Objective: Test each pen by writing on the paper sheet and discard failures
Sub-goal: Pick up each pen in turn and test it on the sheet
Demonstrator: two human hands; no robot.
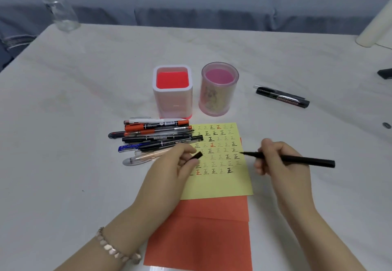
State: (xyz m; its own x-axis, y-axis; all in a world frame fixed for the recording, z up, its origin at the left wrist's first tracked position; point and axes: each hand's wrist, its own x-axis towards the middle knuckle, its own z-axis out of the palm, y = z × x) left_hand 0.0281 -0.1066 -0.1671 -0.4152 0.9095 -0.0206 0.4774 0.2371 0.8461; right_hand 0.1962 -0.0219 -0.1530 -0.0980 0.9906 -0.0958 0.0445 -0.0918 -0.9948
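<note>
A yellow paper sheet (pixel 220 184) covered with rows of small written marks lies on the white table (pixel 84 101). My right hand (pixel 282 164) grips a slim black pen (pixel 305 160), its tip at the sheet's right edge. My left hand (pixel 167 175) rests on the sheet's left side and pinches the black pen cap (pixel 196 156). Left of the sheet lies a pile of several pens (pixel 157 137), black, orange, blue and clear.
A square red-and-white pen holder (pixel 172 92) and a round pink holder (pixel 219 89) stand behind the sheet. Two markers (pixel 282 98) lie at the right. Orange paper (pixel 201 239) sits under the sheet. A glass bottle (pixel 60 12) stands far left, a white roll (pixel 375 25) far right.
</note>
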